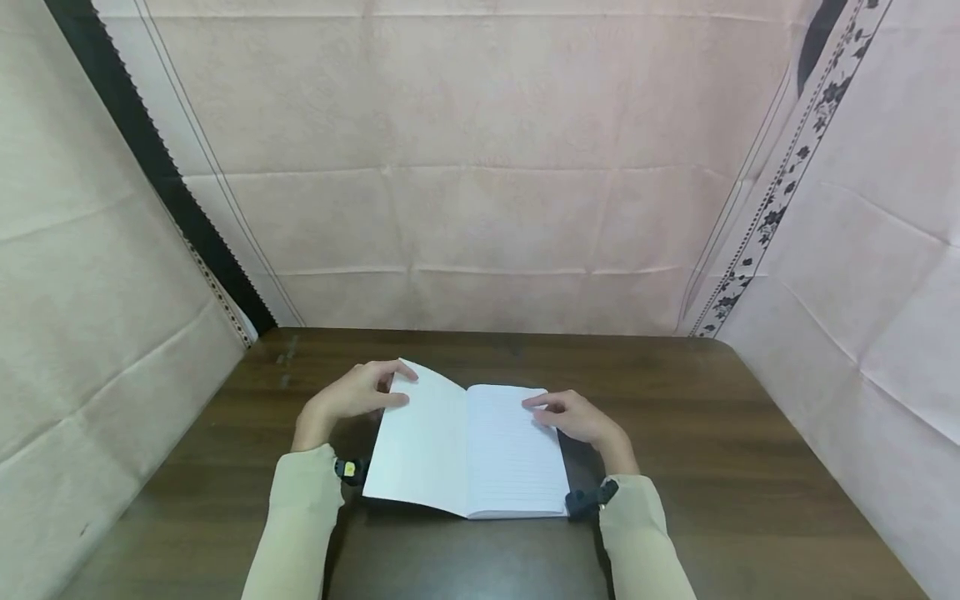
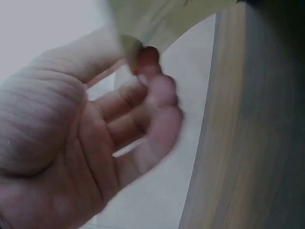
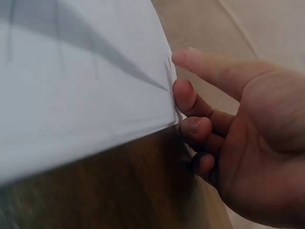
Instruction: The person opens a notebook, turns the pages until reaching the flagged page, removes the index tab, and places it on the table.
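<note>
An open notebook (image 1: 468, 450) lies mid-surface (image 1: 712, 433) — the left hand (image 1: 352, 398) pinches its lifted left page corner, the right hand (image 1: 581, 417) rests curled fingertips at the right page's edge.

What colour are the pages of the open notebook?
White; the pages show best in the head view.

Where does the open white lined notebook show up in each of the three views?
Head: open white lined notebook lies centre, on the dark wooden table.
Left wrist: its lifted page shows at top, pinched by the left hand.
Right wrist: fills upper left, beside the right hand.
Shared landmark: the table.
</note>
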